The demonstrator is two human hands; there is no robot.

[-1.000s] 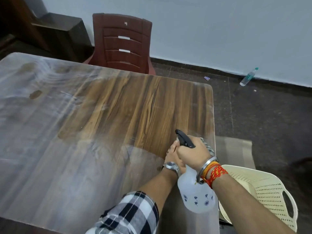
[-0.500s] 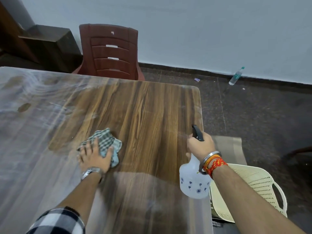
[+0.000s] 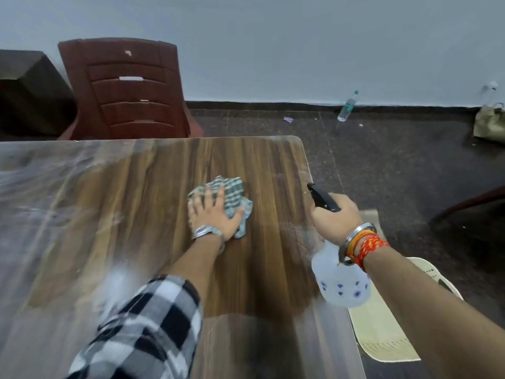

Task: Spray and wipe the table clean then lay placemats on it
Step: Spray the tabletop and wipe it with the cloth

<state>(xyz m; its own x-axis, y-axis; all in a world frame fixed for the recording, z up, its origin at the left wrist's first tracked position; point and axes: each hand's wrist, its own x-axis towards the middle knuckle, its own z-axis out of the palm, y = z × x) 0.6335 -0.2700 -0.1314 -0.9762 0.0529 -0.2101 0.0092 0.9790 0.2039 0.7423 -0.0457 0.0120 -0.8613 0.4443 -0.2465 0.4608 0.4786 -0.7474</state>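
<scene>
The wooden table (image 3: 136, 203) fills the left and middle of the head view, glossy with pale reflections. My left hand (image 3: 211, 213) lies flat on a green checked cloth (image 3: 232, 191) and presses it onto the tabletop near the far right part. My right hand (image 3: 337, 216) grips the neck of a translucent white spray bottle (image 3: 341, 283) with a black trigger head, held over the table's right edge. No placemats are in sight.
A dark red plastic chair (image 3: 128, 91) stands behind the table's far edge. A cream plastic basket (image 3: 382, 340) sits to the right, below the bottle. A clear water bottle (image 3: 347, 106) and a tan bag (image 3: 489, 121) stand by the wall.
My left hand left the spray bottle, appeared with the cloth on the left part of the table, then slid it rightward and farther away. The right hand keeps the bottle near the right edge.
</scene>
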